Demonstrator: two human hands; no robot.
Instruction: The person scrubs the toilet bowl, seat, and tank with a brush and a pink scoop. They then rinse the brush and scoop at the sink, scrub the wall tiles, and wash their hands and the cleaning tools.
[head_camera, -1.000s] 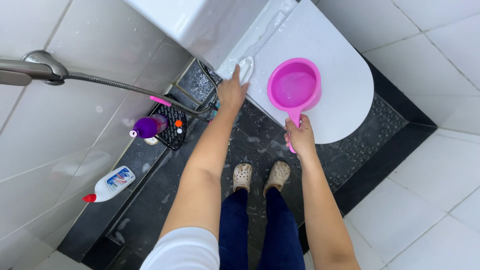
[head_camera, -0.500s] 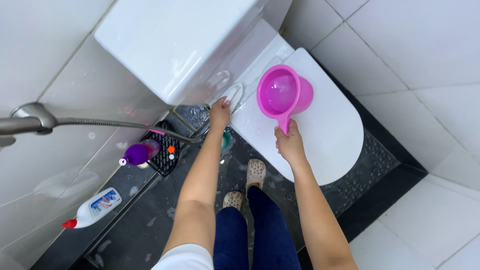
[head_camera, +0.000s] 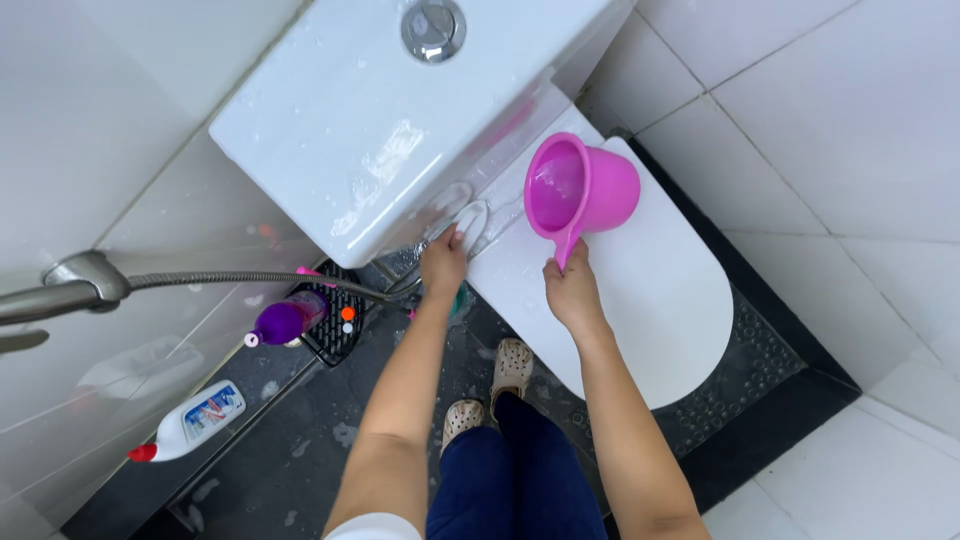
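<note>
Cloth (head_camera: 470, 222) half-hidden under left hand (head_camera: 443, 262)

Toilet tank (head_camera: 380, 130): white, with a silver round flush button (head_camera: 433, 28). In front of the tank, toilet lid (head_camera: 650, 300) white; scoop (head_camera: 580, 190) above it magenta-pink. Left of the tank: purple bottle (head_camera: 285, 322), white bottle (head_camera: 195, 420) with red cap. Floor (head_camera: 290, 450) below the tank dark grey, speckled.

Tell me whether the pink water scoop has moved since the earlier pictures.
Yes. The pink water scoop, held by the right hand, has shifted from over the closed toilet lid toward the cistern, and is tilted toward it.
</note>
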